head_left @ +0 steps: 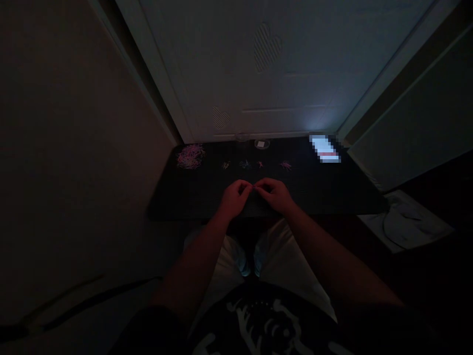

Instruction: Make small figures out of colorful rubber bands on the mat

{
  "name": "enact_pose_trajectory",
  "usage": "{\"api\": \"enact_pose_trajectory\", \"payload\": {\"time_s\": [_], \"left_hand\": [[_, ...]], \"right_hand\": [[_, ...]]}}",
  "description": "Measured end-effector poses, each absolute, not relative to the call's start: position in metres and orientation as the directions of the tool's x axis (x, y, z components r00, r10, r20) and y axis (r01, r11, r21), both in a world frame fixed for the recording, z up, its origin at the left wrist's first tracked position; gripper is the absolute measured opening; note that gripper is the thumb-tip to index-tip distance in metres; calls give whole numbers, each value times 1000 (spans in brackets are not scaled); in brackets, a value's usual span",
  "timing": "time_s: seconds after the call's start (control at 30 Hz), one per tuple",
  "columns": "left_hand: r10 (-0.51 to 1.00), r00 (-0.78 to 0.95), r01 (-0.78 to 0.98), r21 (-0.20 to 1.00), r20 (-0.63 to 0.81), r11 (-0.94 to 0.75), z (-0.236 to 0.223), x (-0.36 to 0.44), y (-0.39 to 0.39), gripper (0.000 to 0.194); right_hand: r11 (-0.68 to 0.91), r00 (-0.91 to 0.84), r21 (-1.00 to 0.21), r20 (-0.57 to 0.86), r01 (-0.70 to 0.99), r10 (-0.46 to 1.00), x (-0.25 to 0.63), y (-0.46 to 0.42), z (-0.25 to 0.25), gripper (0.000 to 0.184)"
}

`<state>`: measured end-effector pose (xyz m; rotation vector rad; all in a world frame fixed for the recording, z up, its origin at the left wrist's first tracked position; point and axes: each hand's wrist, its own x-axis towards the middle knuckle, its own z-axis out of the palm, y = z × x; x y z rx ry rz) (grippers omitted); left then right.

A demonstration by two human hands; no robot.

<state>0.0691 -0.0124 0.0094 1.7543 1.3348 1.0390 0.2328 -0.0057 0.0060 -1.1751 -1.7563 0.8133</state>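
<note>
In the dim head view, my left hand (236, 193) and my right hand (272, 193) meet over the dark table (195, 195), fingertips pinched and nearly touching. Between them is something tiny, too small and dark to name. Just beyond the hands lie small groups of thin coloured strands: a yellowish one (225, 165), a bluish-green one (244, 164), a pink one (260, 164) and a purple-pink one (285, 165). A larger tangled heap of pink and mixed strands (190, 156) sits at the table's far left corner.
A clear container (242, 140) and a small round dish with a white square (262, 144) stand at the back edge. At the back right glows a blurred-out bright screen (325, 149). Behind the table rises a white door (229, 59); a wall (92, 148) is on the left.
</note>
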Motion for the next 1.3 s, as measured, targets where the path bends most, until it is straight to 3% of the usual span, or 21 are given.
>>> {"api": "enact_pose_trajectory", "payload": {"time_s": [0.37, 1.3], "left_hand": [[972, 142, 320, 921, 186, -223, 10, 70, -15, 19], [978, 118, 426, 882, 170, -205, 9, 72, -17, 15]], "right_hand": [[322, -180, -855, 271, 406, 946, 232, -6, 6, 16], [326, -212, -856, 259, 401, 942, 233, -7, 7, 11]]}}
